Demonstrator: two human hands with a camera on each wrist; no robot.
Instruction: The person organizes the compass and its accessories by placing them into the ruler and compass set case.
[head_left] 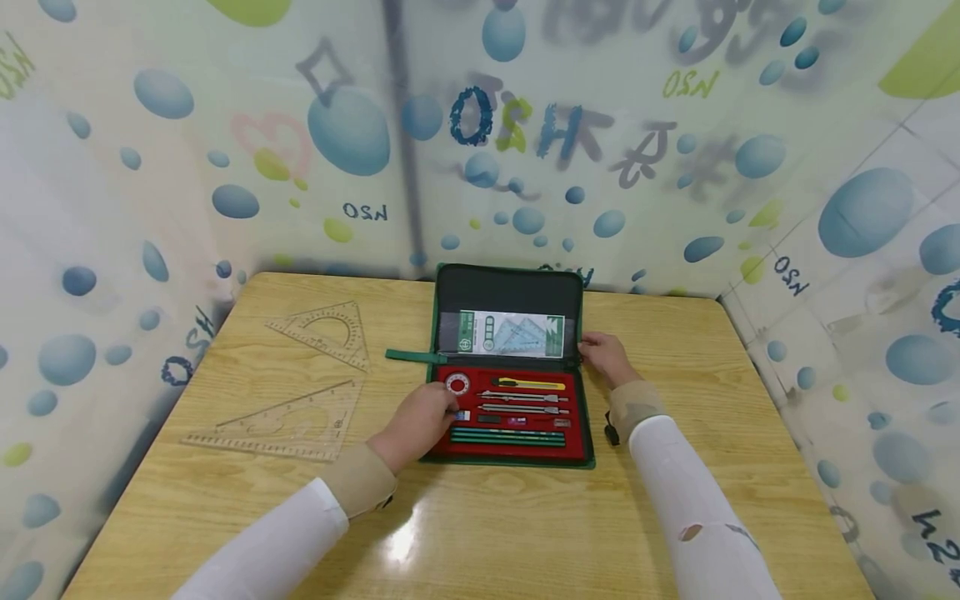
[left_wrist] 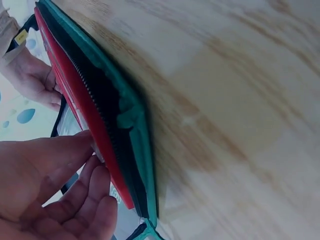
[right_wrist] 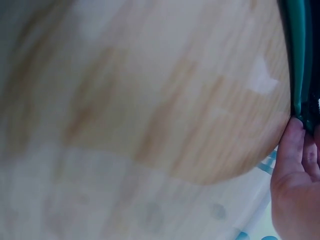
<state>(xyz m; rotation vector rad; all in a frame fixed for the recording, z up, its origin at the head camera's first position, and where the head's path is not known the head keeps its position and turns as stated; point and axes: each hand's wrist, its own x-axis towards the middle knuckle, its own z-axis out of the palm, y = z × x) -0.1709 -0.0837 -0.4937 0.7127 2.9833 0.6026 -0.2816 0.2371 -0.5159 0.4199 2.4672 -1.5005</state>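
A green zip case (head_left: 588,454) lies unfolded on the table, its red tray (head_left: 442,450) toward me and its black lid (head_left: 510,287) raised behind. My left hand (head_left: 420,421) is at the tray's left side, thumb and forefinger pinching a small white-and-blue eraser (head_left: 462,415). In the left wrist view that hand (left_wrist: 60,185) mostly hides the eraser. By the hinge on the right, my right hand (head_left: 606,358) grips the edge of the lid. The tray also bears a round white dial (head_left: 457,383), a yellow cutter (head_left: 531,384), two compasses (head_left: 522,403), green pencils (head_left: 507,437) and a sharpener (head_left: 562,423).
Two clear set squares, a smaller one (head_left: 356,333) behind a larger one (head_left: 341,421), lie left of the case. A printed packet (head_left: 512,333) sits in the lid pocket. A green strap (head_left: 408,356) sticks out leftward. Patterned walls (head_left: 480,225) enclose the wooden table (head_left: 525,533).
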